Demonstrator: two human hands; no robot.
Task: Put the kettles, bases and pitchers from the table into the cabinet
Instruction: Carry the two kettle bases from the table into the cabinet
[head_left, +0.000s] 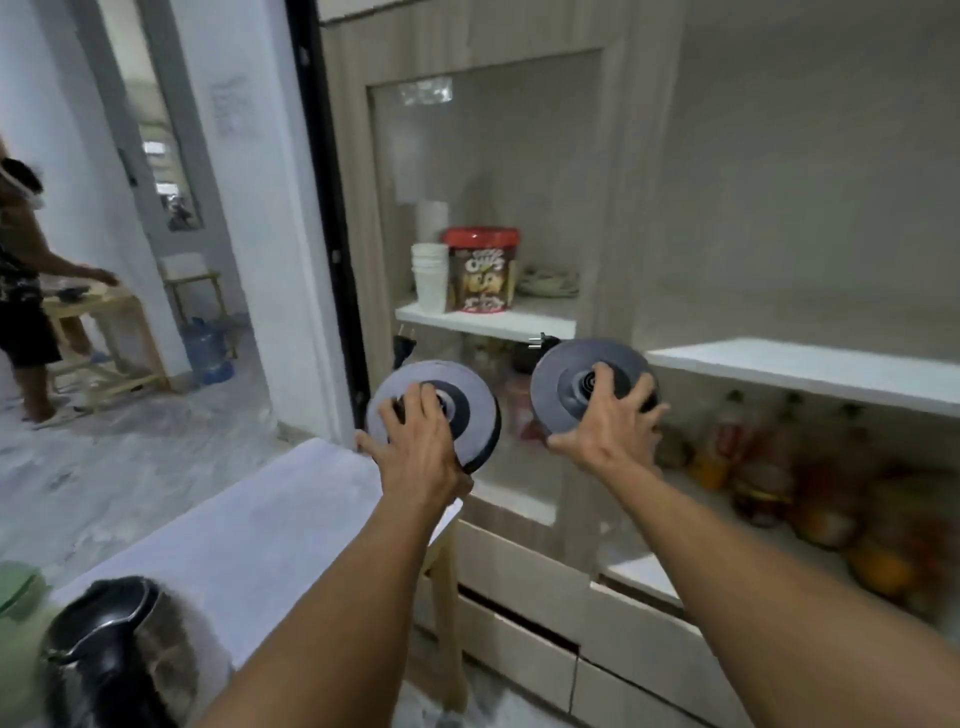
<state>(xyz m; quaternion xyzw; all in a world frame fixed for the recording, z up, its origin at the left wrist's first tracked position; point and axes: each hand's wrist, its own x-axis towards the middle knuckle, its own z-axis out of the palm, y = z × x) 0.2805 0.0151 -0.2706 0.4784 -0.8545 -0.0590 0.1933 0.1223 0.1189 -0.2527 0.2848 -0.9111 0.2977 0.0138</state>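
Nearest, low and left of my left forearm: a kettle (119, 639) with a steel body and a black lid, standing on the desk (249, 525), which has a white cover. It is blurred. A green shape (21, 592) lies further left at the frame edge; I cannot tell what it is.

Both arms reach forward. My left hand (421, 447) grips the left base (478, 410), a round grey disc with a dark centre. The fingers curl over its face and the thumb is on the left rim. The disc is tilted with its face toward me and held in the air past the far end of the desk.

My right hand (608, 421) grips the right base (566, 364) the same way, with the fingers spread over the centre hub and the thumb under the lower rim. This disc is tilted too and sits a little higher than the left one. The two bases are apart. A plug (539, 341) shows just above the right base's upper left edge.

Beyond both hands is the cabinet (613, 208), with its front open. Above my left hand, a white shelf (519, 322) carries a stack of white cups (430, 275), a red-lidded tub (483, 270) and some pale dishes (550, 283). Right of my right hand is a second white shelf (805, 369), with blurred bottles and jars (753, 467) below it.

Far left of my left hand, another person (26, 291) stands at a wooden table, with a blue water jug (208, 348) on the floor nearby.
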